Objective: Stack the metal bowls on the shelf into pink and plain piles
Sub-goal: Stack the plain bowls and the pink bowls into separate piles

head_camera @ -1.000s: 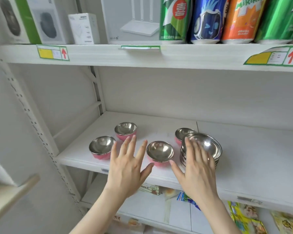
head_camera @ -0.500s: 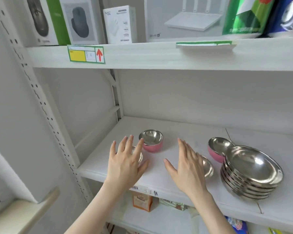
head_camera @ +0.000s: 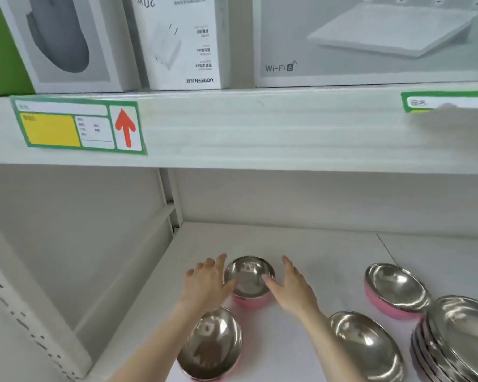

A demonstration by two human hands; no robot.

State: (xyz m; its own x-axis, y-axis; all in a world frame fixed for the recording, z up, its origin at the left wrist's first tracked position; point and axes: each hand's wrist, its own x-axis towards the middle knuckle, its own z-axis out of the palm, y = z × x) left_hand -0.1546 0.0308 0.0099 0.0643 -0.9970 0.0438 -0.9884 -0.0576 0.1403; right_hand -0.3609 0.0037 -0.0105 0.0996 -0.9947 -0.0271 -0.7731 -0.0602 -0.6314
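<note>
Four small metal bowls with pink outsides sit apart on the white shelf [head_camera: 315, 249]. The rear pink bowl [head_camera: 249, 279] lies between my hands. My left hand [head_camera: 207, 285] is at its left side and my right hand [head_camera: 293, 290] at its right, fingers spread, thumbs at the rim. A second pink bowl [head_camera: 213, 346] sits near the front under my left forearm. A third bowl [head_camera: 367, 346] lies front middle, its outside hidden. A fourth pink bowl [head_camera: 395, 290] is to the right. A stack of plain metal bowls [head_camera: 458, 340] stands at the far right edge.
The upper shelf edge [head_camera: 260, 128] hangs low overhead with a price label [head_camera: 78, 125]. Above it stand a mouse box [head_camera: 58, 42], a charger box [head_camera: 182, 42] and a Wi-Fi router box [head_camera: 370, 40]. A perforated shelf upright [head_camera: 25, 321] bounds the left side.
Both hands have reached deeper into the shelf, from over the front bowls to either side of the rear pink bowl. The view has moved closer and to the left.
</note>
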